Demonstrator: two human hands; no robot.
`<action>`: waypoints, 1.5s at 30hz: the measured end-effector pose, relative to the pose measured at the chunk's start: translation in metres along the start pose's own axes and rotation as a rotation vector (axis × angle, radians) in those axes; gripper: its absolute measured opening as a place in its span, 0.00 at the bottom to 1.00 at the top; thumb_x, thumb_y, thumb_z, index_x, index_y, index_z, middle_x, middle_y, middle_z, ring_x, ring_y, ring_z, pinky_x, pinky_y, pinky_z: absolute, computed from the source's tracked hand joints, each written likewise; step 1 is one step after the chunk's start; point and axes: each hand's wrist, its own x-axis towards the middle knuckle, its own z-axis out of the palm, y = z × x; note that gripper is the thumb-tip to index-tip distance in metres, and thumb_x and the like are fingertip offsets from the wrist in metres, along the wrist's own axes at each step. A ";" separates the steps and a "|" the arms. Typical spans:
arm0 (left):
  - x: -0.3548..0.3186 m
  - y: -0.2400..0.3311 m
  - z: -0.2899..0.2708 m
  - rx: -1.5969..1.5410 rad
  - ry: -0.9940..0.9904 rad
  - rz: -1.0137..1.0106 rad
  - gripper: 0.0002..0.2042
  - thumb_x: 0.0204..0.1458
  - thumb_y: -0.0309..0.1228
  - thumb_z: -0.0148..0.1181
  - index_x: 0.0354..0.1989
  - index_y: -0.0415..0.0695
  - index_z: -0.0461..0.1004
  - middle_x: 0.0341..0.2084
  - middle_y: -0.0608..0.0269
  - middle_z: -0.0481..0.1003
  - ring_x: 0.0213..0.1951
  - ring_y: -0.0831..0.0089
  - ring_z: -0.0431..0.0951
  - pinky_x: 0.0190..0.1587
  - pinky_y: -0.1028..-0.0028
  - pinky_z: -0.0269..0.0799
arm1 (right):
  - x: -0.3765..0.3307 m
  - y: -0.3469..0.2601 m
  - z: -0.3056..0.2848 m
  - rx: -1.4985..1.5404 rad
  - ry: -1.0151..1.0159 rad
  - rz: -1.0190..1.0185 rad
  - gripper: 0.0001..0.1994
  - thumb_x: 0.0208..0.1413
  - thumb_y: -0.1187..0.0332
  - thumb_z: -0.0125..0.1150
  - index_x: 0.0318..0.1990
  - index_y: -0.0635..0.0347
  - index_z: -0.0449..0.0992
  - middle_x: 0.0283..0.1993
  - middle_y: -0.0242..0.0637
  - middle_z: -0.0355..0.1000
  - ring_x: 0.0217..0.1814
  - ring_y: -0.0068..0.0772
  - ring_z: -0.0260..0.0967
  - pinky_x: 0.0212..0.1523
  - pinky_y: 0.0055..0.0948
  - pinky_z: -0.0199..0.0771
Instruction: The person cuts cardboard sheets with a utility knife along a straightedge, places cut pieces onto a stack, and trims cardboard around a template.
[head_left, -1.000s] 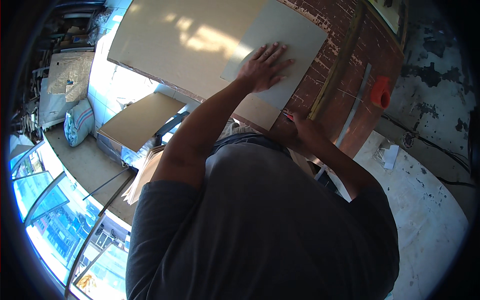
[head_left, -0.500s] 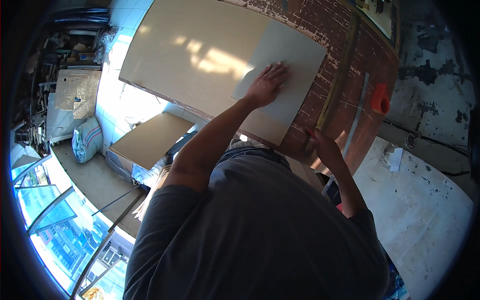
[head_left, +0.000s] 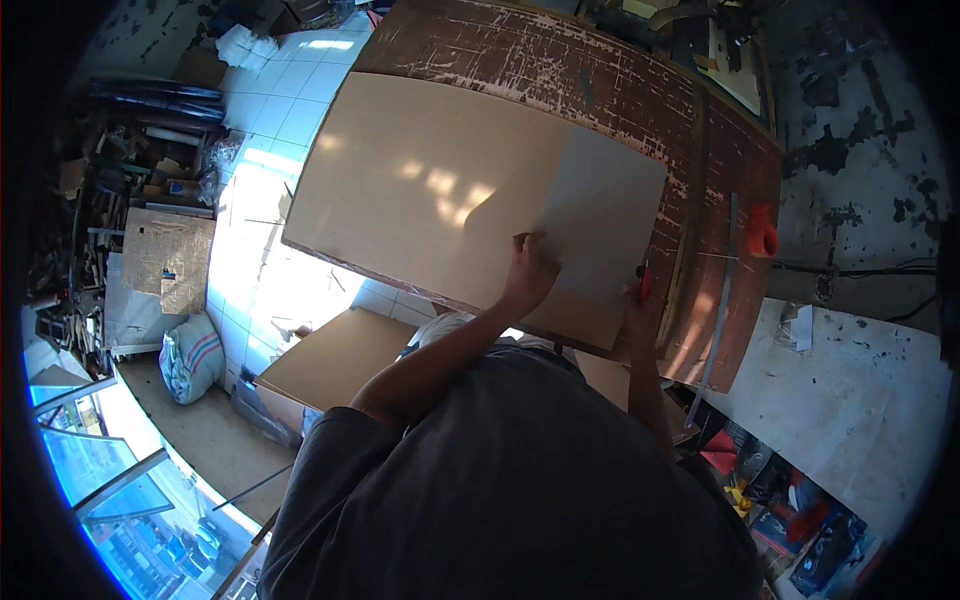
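A large tan board (head_left: 400, 200) lies flat on the worn brown worktable (head_left: 480, 52). Its right end has a greyer rectangular area (head_left: 610, 190); whether this is a separate sheet I cannot tell. My left hand (head_left: 535, 275) is over the board by the border of that area, fingers curled in and tips blurred. Anything in them is hidden. At the board's right edge, my right hand (head_left: 633, 308) grips a small red-handled tool (head_left: 643, 284), its working end too small to make out.
On the table's right side are a long metal strip (head_left: 722, 300) and an orange-red roll-shaped object (head_left: 762, 232). A wooden strip (head_left: 690, 215) runs across the table. Below left sits another tan board (head_left: 335, 355). A pale panel (head_left: 850, 400) stands at right, above assorted tools.
My left hand has gone from lying flat on the grey area to curled fingers. My right hand, with the red tool, has come up against the board's right edge. The view has shifted.
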 end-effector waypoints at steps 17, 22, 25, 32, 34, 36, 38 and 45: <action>0.063 -0.081 -0.080 -0.543 -0.670 -0.159 0.31 0.49 0.37 0.62 0.61 0.36 0.62 0.54 0.42 0.69 0.56 0.46 0.69 0.60 0.56 0.64 | 0.000 -0.004 0.071 0.066 0.365 0.535 0.11 0.58 0.59 0.59 0.30 0.54 0.76 0.17 0.26 0.64 0.13 0.20 0.62 0.12 0.27 0.58; 0.075 -0.084 -0.154 -0.191 -0.454 -0.080 0.30 0.50 0.39 0.62 0.61 0.39 0.64 0.48 0.42 0.70 0.56 0.47 0.67 0.59 0.54 0.64 | -0.023 -0.070 0.119 0.238 0.216 0.314 0.08 0.54 0.65 0.61 0.30 0.61 0.73 0.21 0.28 0.65 0.21 0.22 0.63 0.23 0.32 0.64; 0.089 -0.092 -0.194 -0.088 -0.421 -0.045 0.29 0.49 0.37 0.65 0.59 0.41 0.65 0.44 0.45 0.70 0.51 0.48 0.70 0.55 0.54 0.67 | -0.016 -0.074 0.149 0.078 0.225 0.274 0.12 0.55 0.61 0.62 0.34 0.62 0.76 0.25 0.42 0.74 0.28 0.37 0.74 0.32 0.39 0.71; 0.096 -0.143 -0.266 0.136 -0.183 0.096 0.24 0.50 0.31 0.67 0.55 0.42 0.68 0.40 0.48 0.71 0.42 0.54 0.74 0.46 0.57 0.72 | -0.029 -0.142 0.203 0.066 0.078 0.113 0.15 0.57 0.57 0.61 0.38 0.61 0.79 0.31 0.46 0.78 0.39 0.46 0.79 0.39 0.43 0.74; 0.098 -0.148 -0.272 0.099 -0.203 0.096 0.23 0.50 0.31 0.66 0.54 0.41 0.68 0.38 0.49 0.72 0.41 0.55 0.75 0.44 0.58 0.73 | -0.031 -0.144 0.207 0.019 0.050 0.138 0.14 0.58 0.57 0.61 0.39 0.61 0.79 0.32 0.48 0.78 0.41 0.49 0.79 0.40 0.43 0.74; 0.101 -0.153 -0.272 0.059 -0.223 0.093 0.22 0.51 0.30 0.66 0.53 0.41 0.69 0.37 0.50 0.72 0.39 0.56 0.76 0.42 0.59 0.74 | -0.029 -0.142 0.203 0.018 0.016 0.145 0.13 0.58 0.58 0.61 0.39 0.60 0.79 0.32 0.48 0.78 0.40 0.48 0.79 0.40 0.42 0.75; 0.104 -0.149 -0.273 0.050 -0.206 0.099 0.21 0.51 0.30 0.66 0.53 0.39 0.70 0.36 0.51 0.73 0.37 0.58 0.77 0.41 0.60 0.74 | -0.023 -0.143 0.194 0.019 -0.005 0.126 0.13 0.58 0.59 0.61 0.39 0.60 0.80 0.31 0.47 0.78 0.40 0.46 0.79 0.40 0.42 0.75; 0.113 -0.136 -0.261 0.090 -0.219 0.096 0.19 0.52 0.28 0.64 0.52 0.39 0.71 0.35 0.51 0.74 0.38 0.56 0.77 0.42 0.60 0.74 | -0.010 -0.149 0.174 0.069 -0.094 0.153 0.09 0.55 0.65 0.63 0.39 0.60 0.80 0.33 0.46 0.78 0.38 0.40 0.79 0.40 0.40 0.75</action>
